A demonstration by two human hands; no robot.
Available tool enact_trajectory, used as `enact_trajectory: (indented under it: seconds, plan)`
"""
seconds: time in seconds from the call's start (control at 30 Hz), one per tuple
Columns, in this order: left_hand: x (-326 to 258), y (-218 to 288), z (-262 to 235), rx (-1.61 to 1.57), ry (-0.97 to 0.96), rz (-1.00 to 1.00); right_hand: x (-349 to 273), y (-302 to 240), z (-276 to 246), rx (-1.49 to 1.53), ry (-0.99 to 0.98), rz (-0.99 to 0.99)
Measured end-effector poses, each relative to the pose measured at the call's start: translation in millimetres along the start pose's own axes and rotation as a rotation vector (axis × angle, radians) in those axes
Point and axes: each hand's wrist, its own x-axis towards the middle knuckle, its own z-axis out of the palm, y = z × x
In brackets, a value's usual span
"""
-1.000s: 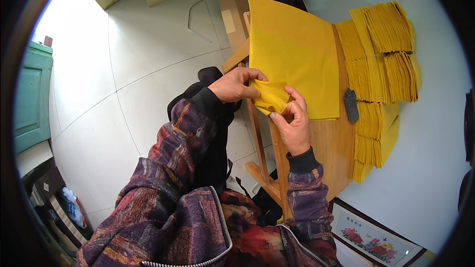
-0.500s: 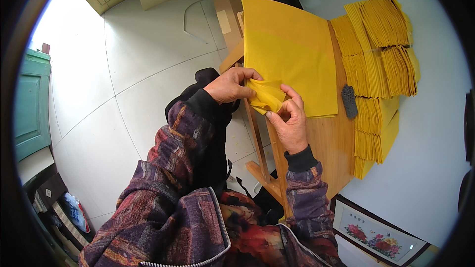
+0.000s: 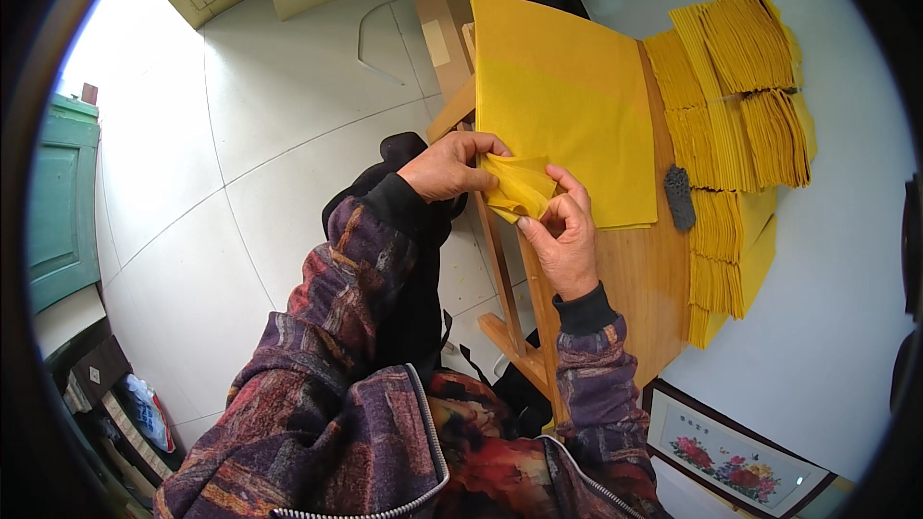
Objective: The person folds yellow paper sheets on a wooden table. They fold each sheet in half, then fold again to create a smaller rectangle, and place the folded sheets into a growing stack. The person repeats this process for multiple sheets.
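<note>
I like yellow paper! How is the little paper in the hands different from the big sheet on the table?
The folded paper is small and creased into layers; the big sheet is large and lies flat. The folded paper is pinched between the left hand and the right hand, off the table; the big sheet rests on the table with no hand gripping it. Both are the same yellow.
</note>
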Motion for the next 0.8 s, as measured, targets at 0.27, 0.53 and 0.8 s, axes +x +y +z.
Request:
enact_trajectory:
  seconds: [0.27,0.53,0.8]
  plan:
    - [-0.4,0.9,-0.2,0.006,-0.011,0.007,0.1,-0.5,0.3,0.015,0.004,0.004]
    - [-0.7,1.4,0.6,0.001,-0.001,-0.010,-0.2,1.5,0.0,0.019,0.001,0.002]
    - [0.6,-1.3,-0.5,0.037,-0.010,0.013,0.8,-0.5,-3.1,0.105,-0.001,0.044]
